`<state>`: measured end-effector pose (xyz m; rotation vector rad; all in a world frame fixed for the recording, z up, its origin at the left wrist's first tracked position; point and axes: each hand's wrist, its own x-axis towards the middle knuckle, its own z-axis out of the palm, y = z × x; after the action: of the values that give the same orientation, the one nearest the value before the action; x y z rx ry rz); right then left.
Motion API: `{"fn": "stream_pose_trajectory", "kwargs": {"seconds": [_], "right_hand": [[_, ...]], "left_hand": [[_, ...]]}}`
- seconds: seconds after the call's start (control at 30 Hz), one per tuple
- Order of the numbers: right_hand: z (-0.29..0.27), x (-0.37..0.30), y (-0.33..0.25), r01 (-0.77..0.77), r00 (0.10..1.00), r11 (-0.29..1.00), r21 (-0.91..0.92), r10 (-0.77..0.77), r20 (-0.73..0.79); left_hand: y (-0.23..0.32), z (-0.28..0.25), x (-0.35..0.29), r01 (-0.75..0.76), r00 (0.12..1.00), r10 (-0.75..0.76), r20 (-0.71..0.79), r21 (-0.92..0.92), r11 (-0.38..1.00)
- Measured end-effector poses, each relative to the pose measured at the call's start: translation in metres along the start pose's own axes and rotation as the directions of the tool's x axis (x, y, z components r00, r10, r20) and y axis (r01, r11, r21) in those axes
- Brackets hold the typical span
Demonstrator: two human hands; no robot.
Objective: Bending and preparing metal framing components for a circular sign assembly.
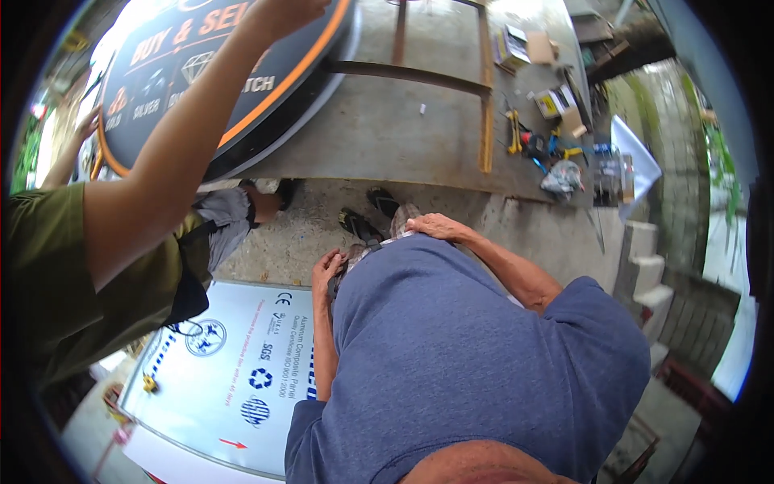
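- outdoors, it seems, we stand on a concrete floor (314, 211) beside a grey table (363, 137); a brown frame (486, 121), boxes (513, 50) and tools (514, 133) lie on it.
- the round sign (173, 60) is at the table's left part, a co-worker's arm (173, 161) reaching across it.
- our right hand (439, 227) lies palm-down at the front of our plaid shorts (355, 255); our left hand (326, 268) is by the hip, fingers loosely bent. whether either pinches cloth, we cannot tell.
- we see orange capitals, white lettering and a diamond drawing on the sign; a pale panel (201, 403) to our left bears blue print, a recycling mark and a red arrow.
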<state>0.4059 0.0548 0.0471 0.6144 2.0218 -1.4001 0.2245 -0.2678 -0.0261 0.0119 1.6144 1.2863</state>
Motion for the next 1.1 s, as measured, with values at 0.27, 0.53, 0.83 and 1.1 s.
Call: {"fn": "stream_pose_trajectory", "kwargs": {"seconds": [0.27,0.53,0.83,1.1], "right_hand": [[0.037,-0.059,0.049,0.049,0.975,0.809,0.585,0.089,-0.205],[0.047,-0.090,0.116,-0.005,0.825,0.720,0.694,0.394,-0.404],[0.068,-0.139,0.271,-0.102,0.740,0.548,0.830,0.600,-0.305],[0.147,-0.228,0.475,-0.038,0.704,0.016,0.999,0.711,0.015]], "left_hand": [[-0.041,-0.035,0.027,0.047,0.999,-0.036,-0.038,0.355,0.934],[-0.036,-0.008,0.037,0.038,0.997,-0.064,0.046,0.429,0.902],[-0.103,0.037,0.071,0.130,0.991,-0.126,-0.054,0.647,0.752],[-0.098,0.231,0.040,0.273,0.960,-0.226,-0.167,0.355,0.894]]}}
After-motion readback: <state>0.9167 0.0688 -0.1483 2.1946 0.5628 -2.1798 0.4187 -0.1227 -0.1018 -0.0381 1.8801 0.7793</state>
